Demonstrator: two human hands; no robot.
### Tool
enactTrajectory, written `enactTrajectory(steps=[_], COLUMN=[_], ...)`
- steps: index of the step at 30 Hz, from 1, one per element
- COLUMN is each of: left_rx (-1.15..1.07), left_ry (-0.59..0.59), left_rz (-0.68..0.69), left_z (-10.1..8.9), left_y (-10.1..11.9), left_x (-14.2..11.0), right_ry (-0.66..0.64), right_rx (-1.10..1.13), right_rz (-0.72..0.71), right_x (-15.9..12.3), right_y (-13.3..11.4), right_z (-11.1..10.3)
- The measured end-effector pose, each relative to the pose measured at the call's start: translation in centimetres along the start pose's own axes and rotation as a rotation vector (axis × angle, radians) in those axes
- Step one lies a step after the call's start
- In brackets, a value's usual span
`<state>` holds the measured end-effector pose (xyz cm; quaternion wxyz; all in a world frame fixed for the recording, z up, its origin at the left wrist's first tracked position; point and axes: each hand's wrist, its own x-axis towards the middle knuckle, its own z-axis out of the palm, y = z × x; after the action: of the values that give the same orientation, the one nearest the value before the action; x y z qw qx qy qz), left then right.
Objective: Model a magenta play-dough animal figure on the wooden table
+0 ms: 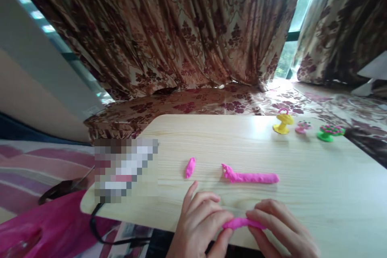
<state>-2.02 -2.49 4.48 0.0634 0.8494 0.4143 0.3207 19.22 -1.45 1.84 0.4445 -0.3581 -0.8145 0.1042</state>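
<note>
My left hand [199, 223] and my right hand [281, 229] meet at the near edge of a light wooden table [317, 185]. Between their fingertips they pinch a short pink clay roll [242, 223], one hand at each end. Farther out on the table lies a longer pink clay roll [250, 176] with a ragged left end. A small pink clay piece [190, 167] lies to its left.
Three small clay figures stand at the far right of the table: a yellow one [283, 124], a pink one [302, 127] and a green one [329, 133]. A blurred-out object [125, 169] lies at the table's left corner. Patterned curtains [169, 32] hang behind.
</note>
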Motion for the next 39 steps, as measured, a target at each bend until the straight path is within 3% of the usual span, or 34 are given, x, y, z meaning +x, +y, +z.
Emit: enactTrajectory(steps=[7,16,22,30,39], left_rx=[0.038,0.044,0.021,-0.189,-0.510], left_ry=[-0.022,0.063,0.075,-0.021,-0.100], left_rz=[0.100,0.050,0.041,-0.156,-0.447], left_z=[0.3,-1.3,-2.2,-1.6,-2.2], left_y=[2.5,6.9,7.7,7.5,8.6], left_x=[0.2,-0.7,-0.5,0.0,1.3], right_ry=[-0.039,-0.026,-0.006,-0.025,-0.081], right_rx=[0.136,0.117,0.078,0.007,-0.022], right_rz=[0.035,0.000,-0.052,-0.070,-0.110], right_x=[-0.7,-1.7,-1.4,-1.2,-0.7], right_y=[-2.1,-5.1,-6.3,-5.7,-5.5], right_z=[-1.9,-4.0,-4.5,-4.3,-4.8])
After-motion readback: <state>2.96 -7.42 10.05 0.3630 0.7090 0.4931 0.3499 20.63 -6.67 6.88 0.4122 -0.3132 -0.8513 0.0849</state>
